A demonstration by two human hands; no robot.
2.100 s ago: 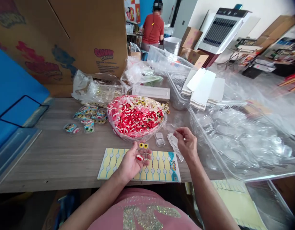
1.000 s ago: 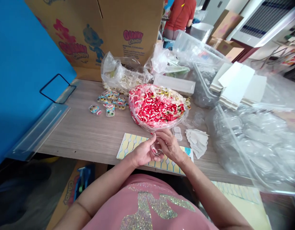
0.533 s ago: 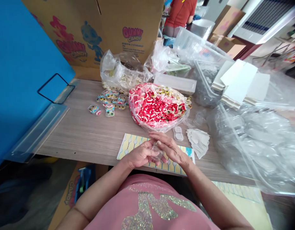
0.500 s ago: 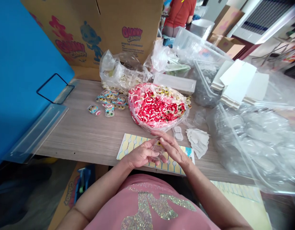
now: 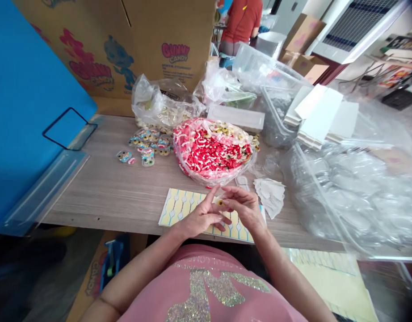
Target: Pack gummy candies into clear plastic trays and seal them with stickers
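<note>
Left hand (image 5: 201,218): fingers partly spread, tips pressed to the small clear case (image 5: 221,204).
Right hand (image 5: 246,209): fingers curled, the case pinched from the other side.
Case: held just above the sticker sheet (image 5: 179,206), in front of the candy bag (image 5: 212,150).
Handling: judged light, thin, slippery, easily crushed; best taken by the rim edges.

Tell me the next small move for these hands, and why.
Probably press the small clear case fully shut: both the left hand and the right hand pinch it above the yellow sticker sheet, with a candy showing inside.
</note>
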